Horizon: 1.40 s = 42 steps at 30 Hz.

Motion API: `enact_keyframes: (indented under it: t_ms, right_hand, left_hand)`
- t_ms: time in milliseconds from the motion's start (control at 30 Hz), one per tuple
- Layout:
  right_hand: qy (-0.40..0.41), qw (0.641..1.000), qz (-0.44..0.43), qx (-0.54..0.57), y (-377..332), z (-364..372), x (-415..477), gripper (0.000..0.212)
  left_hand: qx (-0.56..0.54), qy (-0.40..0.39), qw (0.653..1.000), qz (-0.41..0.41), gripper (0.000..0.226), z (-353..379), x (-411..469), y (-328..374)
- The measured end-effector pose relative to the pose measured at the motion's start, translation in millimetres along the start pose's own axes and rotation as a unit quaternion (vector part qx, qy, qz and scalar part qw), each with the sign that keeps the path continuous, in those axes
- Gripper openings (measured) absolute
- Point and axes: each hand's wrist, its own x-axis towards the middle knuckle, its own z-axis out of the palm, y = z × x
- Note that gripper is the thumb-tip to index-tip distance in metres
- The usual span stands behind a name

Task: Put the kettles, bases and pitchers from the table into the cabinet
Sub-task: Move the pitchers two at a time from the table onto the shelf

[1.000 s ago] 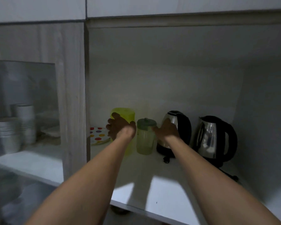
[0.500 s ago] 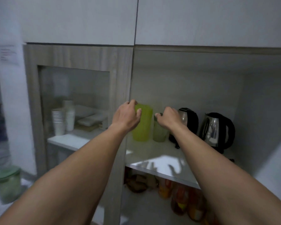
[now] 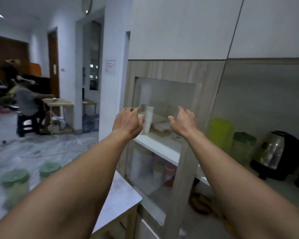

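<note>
A white surface (image 3: 123,194) is sitting at lower left, carrying two blurred jars with green lids (image 3: 15,187), just beside a wood-grain cabinet (image 3: 211,87). The cabinet's glass door (image 3: 164,118) is showing stacked white cups (image 3: 148,118) on a white shelf behind it. To the right, in the open bay, a yellow-green pitcher (image 3: 220,133) is standing next to a smaller clear pitcher with a green lid (image 3: 243,145), and a steel kettle (image 3: 276,154) is sitting on its black base (image 3: 273,175) just beside that. A tiled floor is stretching left toward a far room where a person is sitting at a small table (image 3: 59,102).

Both arms are reaching forward in front of the glass door. The left hand (image 3: 127,123) is hanging with fingers (image 3: 134,110) loosely curled, gripping nothing. The right hand (image 3: 184,122) is spreading its fingers (image 3: 181,109) apart, empty too, well apart from the pitchers and kettle
</note>
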Motion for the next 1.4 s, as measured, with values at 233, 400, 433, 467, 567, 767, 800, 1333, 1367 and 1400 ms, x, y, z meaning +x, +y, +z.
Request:
enact_keyframes:
  t_ms: [233, 400, 433, 467, 567, 767, 800, 1333, 1367, 1400]
  right_hand:
    - [-0.082, 0.991, -0.099, 0.037, -94.2, 60.0, -24.0, 0.072]
    - [-0.134, 0.974, -0.165, 0.076, -169.5, 108.2, -53.1, 0.067]
    - [-0.147, 0.969, -0.181, 0.086, -189.4, 117.5, -59.9, 0.068]
    - [-0.158, 0.965, -0.188, 0.094, -202.9, 124.0, -65.2, 0.069]
    - [-0.181, 0.953, -0.214, 0.118, -249.8, 146.3, -80.4, 0.07]
    - [-0.203, 0.941, -0.23, 0.144, -330.7, 187.3, -104.8, 0.067]
    - [-0.206, 0.94, -0.23, 0.148, -341.2, 194.6, -108.0, 0.067]
    - [-0.285, 0.934, -0.18, 0.118, -369.4, 362.4, -123.1, 0.059]
    - [-0.291, 0.932, -0.178, 0.119, -367.0, 373.9, -121.9, 0.059]
    - [-0.304, 0.929, -0.174, 0.119, -363.3, 389.8, -121.1, 0.059]
  left_hand:
    - [0.099, -0.006, 0.99, -0.096, 0.054, -48.7, -47.8, -96.3]
    - [0.136, 0.003, 0.976, -0.168, 0.057, -85.3, -90.2, -168.0]
    - [0.139, 0.01, 0.973, -0.184, 0.054, -95.8, -99.8, -183.3]
    - [0.141, 0.016, 0.971, -0.194, 0.051, -101.9, -106.9, -194.4]
    - [0.152, 0.038, 0.964, -0.216, 0.05, -123.8, -125.6, -233.4]
    - [0.151, 0.035, 0.955, -0.253, 0.057, -150.8, -148.5, -317.5]
    - [0.149, 0.035, 0.955, -0.253, 0.058, -152.1, -151.8, -329.6]
    - [0.034, -0.023, 0.941, -0.336, 0.057, -54.6, -188.9, -453.2]
    - [0.019, -0.022, 0.937, -0.348, 0.056, -44.3, -189.9, -459.4]
    - [0.0, -0.021, 0.929, -0.369, 0.055, -30.5, -191.3, -466.6]
